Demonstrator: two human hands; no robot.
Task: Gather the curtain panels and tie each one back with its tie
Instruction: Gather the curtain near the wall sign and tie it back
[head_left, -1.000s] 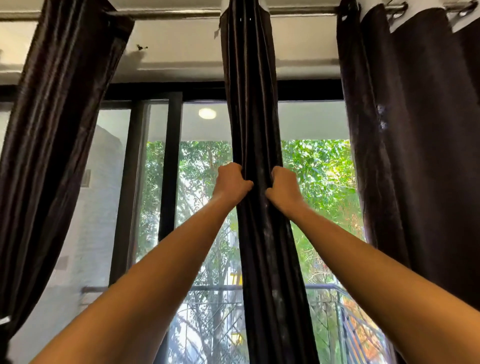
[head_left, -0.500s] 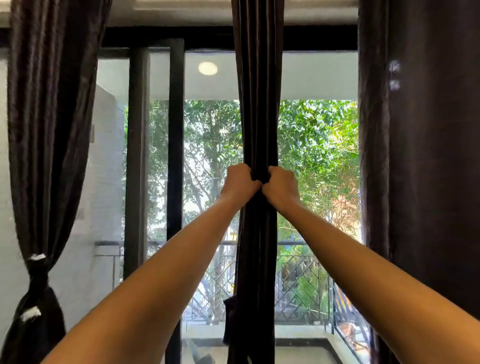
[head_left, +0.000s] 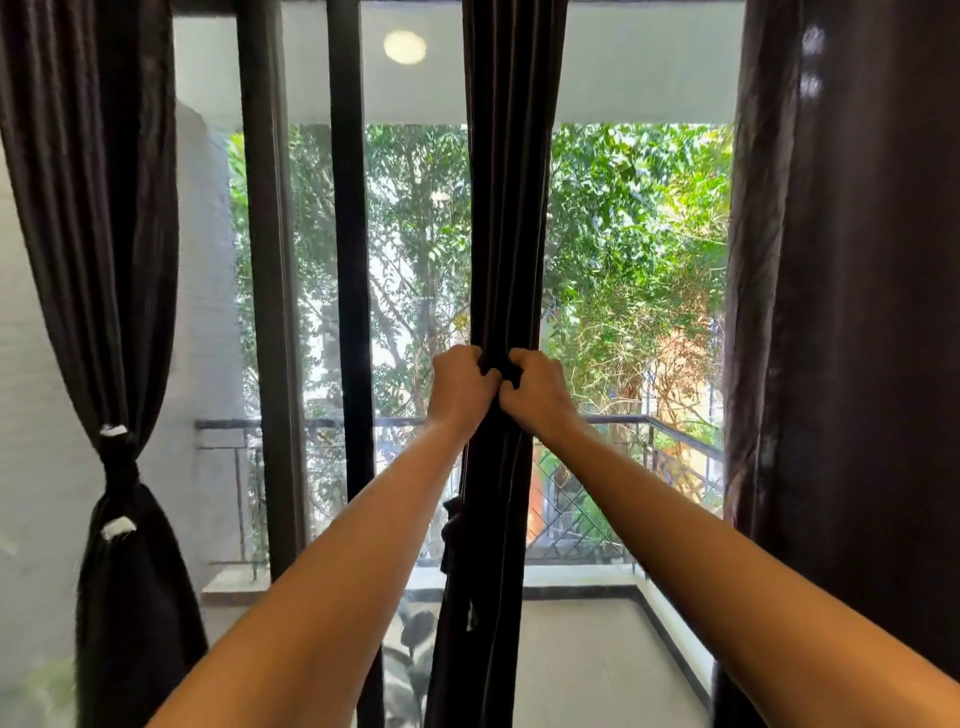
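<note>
A dark brown middle curtain panel (head_left: 511, 208) hangs bunched into a narrow column at the centre of the window. My left hand (head_left: 460, 387) grips it from the left and my right hand (head_left: 537, 392) grips it from the right, knuckles almost touching. A dark strip, perhaps its tie (head_left: 451, 530), dangles along the panel's left edge below my hands. The left curtain panel (head_left: 98, 208) is cinched at its waist by a knotted tie (head_left: 120, 467). The right curtain panel (head_left: 852, 312) hangs loose and wide.
Behind the curtains stand dark door frames (head_left: 350, 260) and glass, with a balcony railing (head_left: 670, 436) and green trees outside. A white wall (head_left: 31, 415) lies at the left. The balcony floor (head_left: 571, 660) shows below.
The camera has tilted downward, so the rod left the view and the floor appeared. My two hands squeezed closer together on the middle panel, narrowing it.
</note>
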